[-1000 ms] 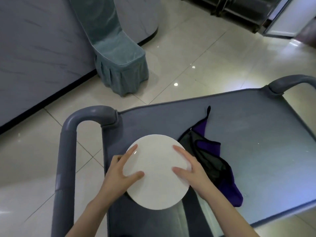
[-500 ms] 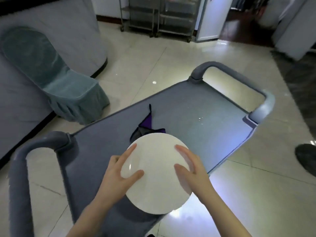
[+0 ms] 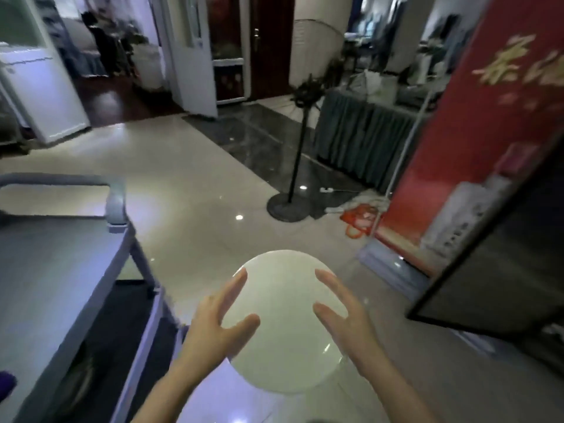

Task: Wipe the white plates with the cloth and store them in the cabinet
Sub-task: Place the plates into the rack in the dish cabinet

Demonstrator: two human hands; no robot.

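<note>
Purple cloth (image 3: 6,387): only a corner is seen, at the view's 8 o'clock edge, apparently on the grey plastic trolley (image 3: 55,270).

The glossy white round plate (image 3: 287,328) is held level in the air at the view's 6 o'clock, above the pale tiled floor (image 3: 189,166), with the trolley at its 9 o'clock.

The plate's 9 o'clock rim is gripped by the left hand (image 3: 213,326), thumb laid on the top face, forefinger stretched along the rim, other fingers hidden beneath.

The 3 o'clock rim is gripped likewise by the right hand (image 3: 346,325).

A black fan stand (image 3: 294,166) is noted at the plate's 12 o'clock, well apart, and a red panel with gold characters (image 3: 488,123) at 2 o'clock.
</note>
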